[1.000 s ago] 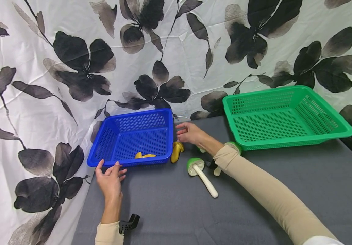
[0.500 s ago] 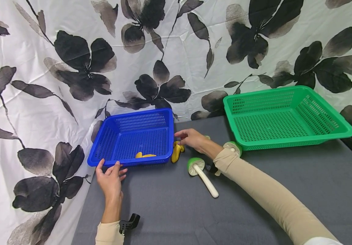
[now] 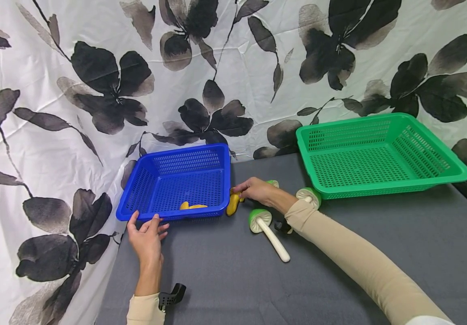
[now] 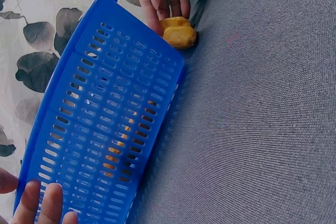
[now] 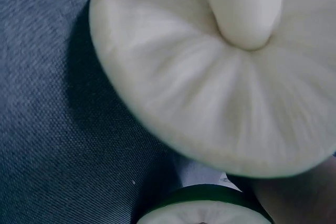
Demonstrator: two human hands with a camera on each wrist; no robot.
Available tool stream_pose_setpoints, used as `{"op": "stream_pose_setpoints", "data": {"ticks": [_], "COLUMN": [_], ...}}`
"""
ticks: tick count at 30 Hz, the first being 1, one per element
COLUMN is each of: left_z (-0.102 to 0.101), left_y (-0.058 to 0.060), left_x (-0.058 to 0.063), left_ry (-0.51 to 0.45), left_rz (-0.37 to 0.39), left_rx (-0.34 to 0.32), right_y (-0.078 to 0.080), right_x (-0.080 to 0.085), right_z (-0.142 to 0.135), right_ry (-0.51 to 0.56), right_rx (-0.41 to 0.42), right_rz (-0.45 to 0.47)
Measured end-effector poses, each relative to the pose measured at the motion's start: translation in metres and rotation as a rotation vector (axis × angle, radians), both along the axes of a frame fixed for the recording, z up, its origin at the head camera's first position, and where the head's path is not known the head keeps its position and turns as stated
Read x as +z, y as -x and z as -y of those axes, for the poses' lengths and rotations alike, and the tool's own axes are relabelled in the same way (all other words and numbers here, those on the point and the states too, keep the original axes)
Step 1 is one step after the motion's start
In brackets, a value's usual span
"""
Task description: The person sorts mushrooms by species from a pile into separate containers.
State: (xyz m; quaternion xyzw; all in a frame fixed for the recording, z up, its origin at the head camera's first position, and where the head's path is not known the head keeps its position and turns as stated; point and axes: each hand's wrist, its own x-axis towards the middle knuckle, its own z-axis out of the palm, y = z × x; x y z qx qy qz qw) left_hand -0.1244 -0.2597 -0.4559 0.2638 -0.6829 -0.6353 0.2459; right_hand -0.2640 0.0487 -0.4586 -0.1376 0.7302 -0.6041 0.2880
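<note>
My left hand (image 3: 145, 237) rests at the near-left rim of the blue basket (image 3: 225, 180), its relaxed fingers (image 4: 51, 203) against the basket's outer wall. My right hand (image 3: 257, 189) reaches down just beyond the basket's right side. Its extended fingers (image 4: 181, 3) come right to the top of a yellow piece (image 3: 232, 205), shaped like a small mushroom with a thick stem. More yellow pieces (image 3: 194, 206) lie inside the blue basket. Near the right wrist lies a toy mushroom (image 3: 273, 239) with a green cap and long white stem. Another green-capped mushroom (image 3: 309, 197) sits behind the forearm, partly hidden.
A green basket (image 3: 383, 184) stands at the back right of the grey-covered table (image 3: 225, 280). Part of a further green cap (image 3: 273, 183) shows behind the right hand. The floral curtain (image 3: 265, 90) hangs along the back and left.
My right hand has lowered from beside the basket's rim onto the top of the yellow mushroom-like piece. The left hand and both baskets have stayed where they were.
</note>
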Motion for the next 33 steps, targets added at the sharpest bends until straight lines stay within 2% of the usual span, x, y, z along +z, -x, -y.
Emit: {"op": "stream_pose_setpoints", "data": {"ticks": [6,11,15,18,20,29,33], "left_z": [0.0,0.001,0.001,0.002,0.002,0.001,0.001], "left_y": [-0.001,-0.001,-0.001,0.0,0.0,0.0,0.001], "left_x": [-0.001,-0.001,-0.001,-0.001,-0.001,-0.001,0.0], "left_ry": [-0.002,0.003,0.002,-0.003,-0.01,-0.007,-0.005], "left_rz": [0.007,0.011,0.008,0.002,-0.001,0.006,0.005], "left_rx": [0.0,0.001,-0.001,-0.002,-0.001,-0.002,0.002], "right_y": [-0.001,-0.003,-0.006,-0.008,-0.01,-0.009,-0.008], "right_x": [-0.002,-0.002,0.002,0.007,0.009,0.003,0.0], "right_z": [-0.001,-0.002,-0.002,0.0,0.001,0.006,0.005], "right_ry": [0.004,-0.003,-0.065,-0.121,-0.125,-0.089,-0.094], "right_rx": [0.007,-0.026,-0.054,-0.05,-0.045,-0.039,-0.022], "right_rz": [-0.015,-0.03,-0.092,-0.167,-0.183,-0.099,-0.089]}}
